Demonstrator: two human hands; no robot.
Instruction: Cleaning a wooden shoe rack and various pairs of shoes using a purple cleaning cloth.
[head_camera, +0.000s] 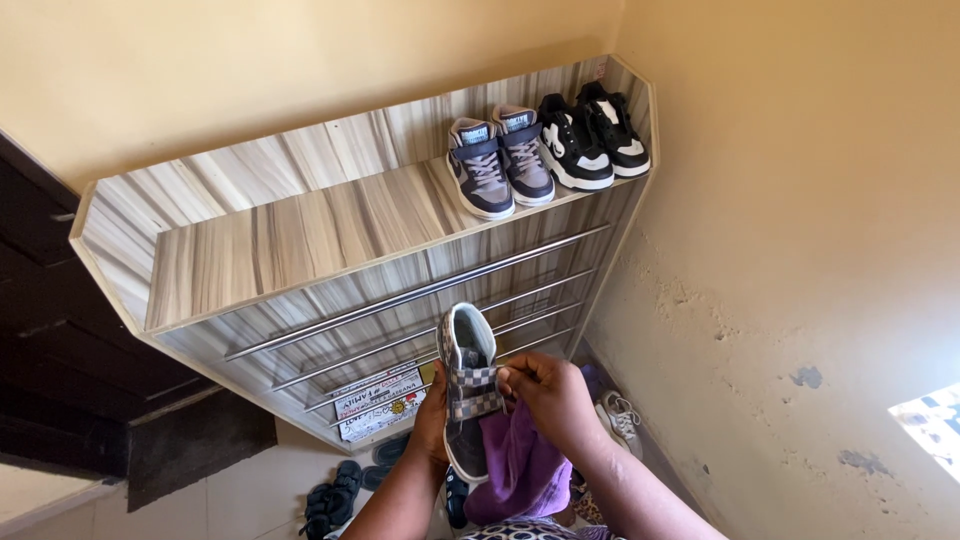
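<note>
Lower centre of frame: left hand (432, 415) wraps the side of a small high-top shoe (466, 385) from behind, fingers closed on it. Right hand (548, 398) pinches a purple cloth (520, 468) against the shoe's strap area, fingers bunched tight. The shoe is held upright, toe down, opening toward the top of frame. It has a grey-and-white checkered strap across the middle, a dark upper, and a pale rim around the collar (sole not in view).

Bottom left: dark sandals (332, 498) on the floor. Right of the hands, a white sneaker (620, 418) lies on the floor by the wall.

Behind the hands: a wood-grain shoe rack (250, 250) with metal rails (420, 295), a printed sheet (378, 402) leaning at its base.

Upper right, on the rack's top shelf: a pair of grey-purple sneakers (500, 165), side by side, and just beside them a pair of black-and-white sneakers (592, 140), against the corner of the yellow wall (800, 200).
</note>
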